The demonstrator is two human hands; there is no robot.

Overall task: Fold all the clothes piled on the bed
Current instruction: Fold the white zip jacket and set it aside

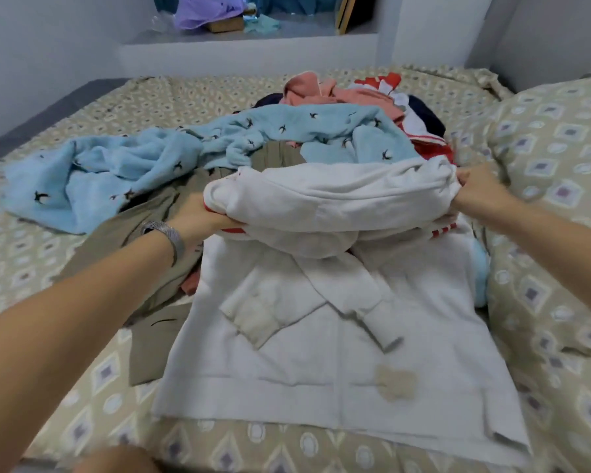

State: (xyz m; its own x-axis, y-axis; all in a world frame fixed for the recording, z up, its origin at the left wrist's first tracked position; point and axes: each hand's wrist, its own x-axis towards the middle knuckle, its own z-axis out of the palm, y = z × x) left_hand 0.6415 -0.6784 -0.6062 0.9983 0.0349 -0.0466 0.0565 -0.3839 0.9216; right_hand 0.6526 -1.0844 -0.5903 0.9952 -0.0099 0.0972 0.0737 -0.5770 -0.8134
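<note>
I am watching a white sweatshirt (321,336) lying flat in the middle of the bed (48,261), its hem toward the camera and both sleeves crossing over its chest. Its upper part is lifting off the sheet, bunching into a thick roll between the two hands. The left hand (198,216) is gripping the left end of that roll, fingers curling into the white cloth, with a grey band (171,235) sitting on the wrist. The right hand (475,186) is clutching the right end, its fingers digging into the gathered fabric. The hands are holding well apart, one at each side of the garment.

Under the sweatshirt's left edge an olive-tan garment (151,339) is spreading out. Beyond the roll a light blue top with small dark bird prints (144,165) is sprawling across the bed, touching a heap of pink, red, white and navy clothes (365,97) farther back. A patterned pillow (560,172) is lying at the right. On a ledge past the bed, a purple cloth (209,10) is sitting.
</note>
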